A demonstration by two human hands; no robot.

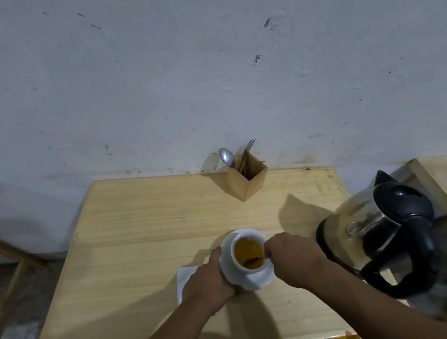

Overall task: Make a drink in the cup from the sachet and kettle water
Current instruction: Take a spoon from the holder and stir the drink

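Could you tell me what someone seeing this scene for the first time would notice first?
Probably the white ceramic cup of amber liquid on its white saucer, near the front of the pale wooden table, with the left hand on the saucer and the right hand at the cup's rim. Next, the large glass and black plastic kettle at the table's right edge.

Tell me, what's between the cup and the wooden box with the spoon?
Just bare table between the cup and the wooden box, plus the saucer's rim, in the head view.
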